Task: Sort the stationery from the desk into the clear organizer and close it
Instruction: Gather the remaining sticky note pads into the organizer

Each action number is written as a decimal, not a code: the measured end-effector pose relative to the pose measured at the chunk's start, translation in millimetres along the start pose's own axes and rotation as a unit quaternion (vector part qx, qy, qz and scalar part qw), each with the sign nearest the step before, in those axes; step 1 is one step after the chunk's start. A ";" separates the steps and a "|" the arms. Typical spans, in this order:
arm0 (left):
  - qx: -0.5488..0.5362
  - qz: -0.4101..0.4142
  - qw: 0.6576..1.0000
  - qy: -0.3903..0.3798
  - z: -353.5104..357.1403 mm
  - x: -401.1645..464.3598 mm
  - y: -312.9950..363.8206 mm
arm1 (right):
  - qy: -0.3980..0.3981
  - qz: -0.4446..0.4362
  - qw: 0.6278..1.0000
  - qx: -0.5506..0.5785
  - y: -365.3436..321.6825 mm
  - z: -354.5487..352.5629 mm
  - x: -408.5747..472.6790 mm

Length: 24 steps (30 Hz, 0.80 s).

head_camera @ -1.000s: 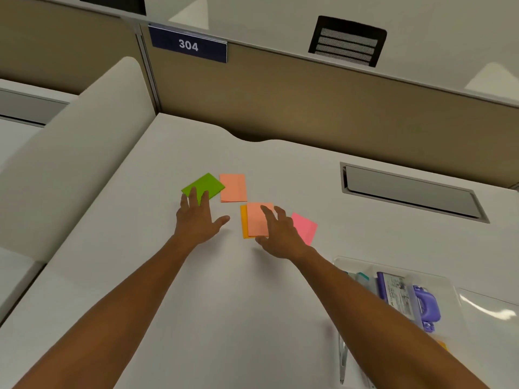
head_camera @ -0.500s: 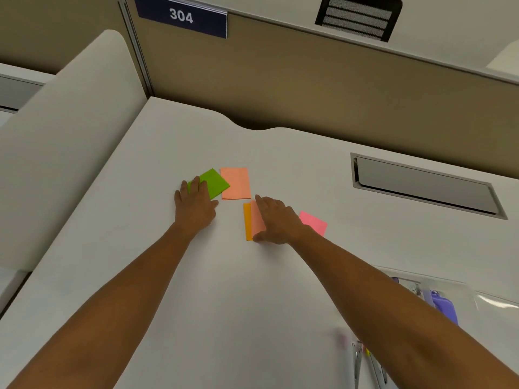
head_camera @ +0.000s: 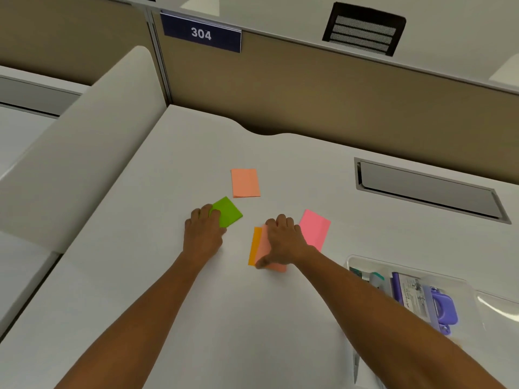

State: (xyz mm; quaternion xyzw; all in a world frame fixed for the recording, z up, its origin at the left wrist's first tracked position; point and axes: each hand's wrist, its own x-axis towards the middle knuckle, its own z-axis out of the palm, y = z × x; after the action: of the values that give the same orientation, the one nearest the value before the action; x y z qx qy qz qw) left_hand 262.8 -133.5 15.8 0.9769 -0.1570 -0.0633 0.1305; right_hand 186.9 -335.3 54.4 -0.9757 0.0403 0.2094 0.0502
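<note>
Dragging two sets of sticky notes toward the near edge, the person has both hands flat on the tabletop [head_camera: 118, 290]. Only the head view is there to go by. The left hand [head_camera: 202, 230] presses its fingers on the green pad [head_camera: 229, 213]; the right hand [head_camera: 283, 239] lies over a salmon pad [head_camera: 264, 245] stacked on an orange pad [head_camera: 255, 245], thumb at their near edge. Whether either hand has actually pinched paper I cannot tell; the fingers look bent but pressing down.

A second ago green touched the second salmon pad [head_camera: 245, 183]; now it sits apart and nearer, and the orange-and-salmon pair has also slid closer, leaving the pink pad [head_camera: 316, 227] just beside the right wrist. I read this as gathering the notes before lifting them, with two pads not yet collected.

The clear organizer [head_camera: 460, 282] stands open at the near right, well apart from the pads. It holds a purple tool [head_camera: 443, 308], a printed card or packet beside it, and a teal-capped item [head_camera: 376, 277]; the arm hides the rest.
</note>
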 end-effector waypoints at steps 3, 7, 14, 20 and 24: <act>-0.038 -0.048 0.998 -0.018 -5.6 -18.4 3.2 | 0.016 0.008 1.000 0.009 -1.4 9.9 -17.2; -0.082 -0.104 0.990 -0.043 -10.8 -38.6 4.5 | 0.048 0.014 0.998 0.028 -4.4 16.8 -38.2; -0.229 -0.124 0.965 -0.003 -6.7 -76.0 16.8 | 0.052 0.028 0.988 0.141 -6.0 19.4 -70.8; -0.271 -0.142 0.951 0.054 -19.0 -102.6 36.3 | 0.038 0.011 0.965 0.260 3.7 7.5 -98.5; -0.313 -0.172 0.932 0.061 -26.4 -118.0 55.6 | 0.071 -0.013 0.951 0.301 16.3 -2.0 -120.8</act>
State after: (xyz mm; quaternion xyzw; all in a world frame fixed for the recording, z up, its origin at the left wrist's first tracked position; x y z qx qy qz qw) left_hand 139.8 -140.1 66.2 0.9008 0.0497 -0.0709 0.4256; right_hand 76.3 -344.8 104.8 -0.9280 0.0919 0.1168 0.3417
